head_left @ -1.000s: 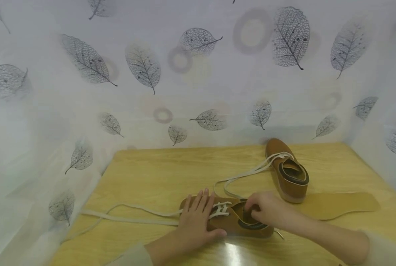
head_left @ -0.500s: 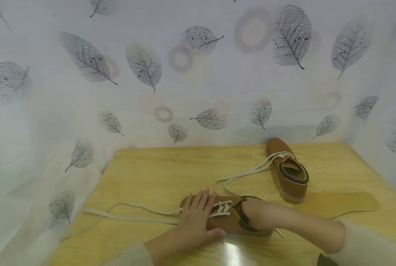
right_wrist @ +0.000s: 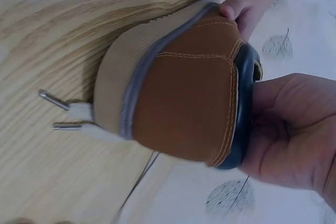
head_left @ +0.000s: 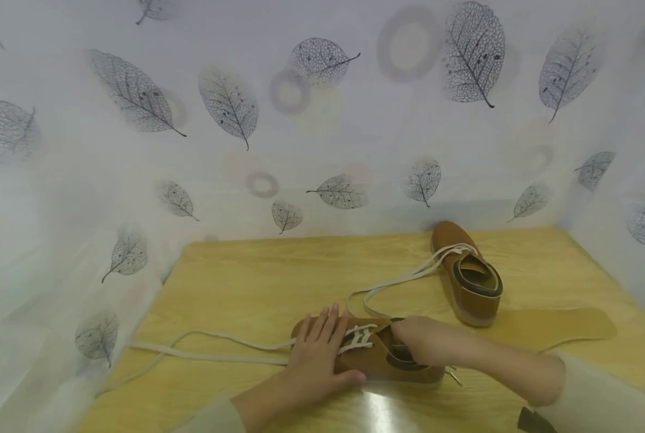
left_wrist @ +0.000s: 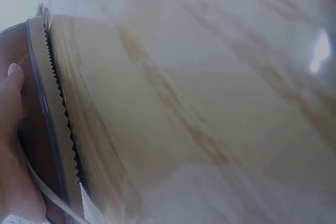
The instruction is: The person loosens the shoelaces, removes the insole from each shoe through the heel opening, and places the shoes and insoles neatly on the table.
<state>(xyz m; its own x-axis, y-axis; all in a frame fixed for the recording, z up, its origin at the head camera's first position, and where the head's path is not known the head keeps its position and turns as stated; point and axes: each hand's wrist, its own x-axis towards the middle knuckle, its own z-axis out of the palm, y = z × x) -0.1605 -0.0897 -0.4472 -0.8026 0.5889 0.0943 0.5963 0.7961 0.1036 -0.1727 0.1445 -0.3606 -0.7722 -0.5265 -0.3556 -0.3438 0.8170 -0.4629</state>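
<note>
A brown lace-up shoe (head_left: 382,368) lies sideways on the table, toe to the left. My left hand (head_left: 319,355) rests across its toe with the fingers straight and spread; in the left wrist view the thumb of that hand (left_wrist: 10,145) lies along the shoe's side, above the ribbed sole (left_wrist: 55,114). My right hand (head_left: 430,343) reaches into the shoe's opening. The right wrist view shows the heel (right_wrist: 184,98) and dark padded collar (right_wrist: 242,114), with my right hand (right_wrist: 299,129) past the collar. Its fingers are hidden inside; I cannot tell whether they grip anything.
A matching shoe (head_left: 465,304) stands behind on the right, its pale laces (head_left: 398,279) trailing left. A flat tan insole (head_left: 565,325) lies at the right. The near shoe's laces (head_left: 208,356) stretch left. Leaf-patterned sheeting (head_left: 344,138) surrounds the wooden table (head_left: 257,282).
My right hand has moved down and deeper into the shoe's opening, its fingers going out of sight. My left hand has stayed on the toe.
</note>
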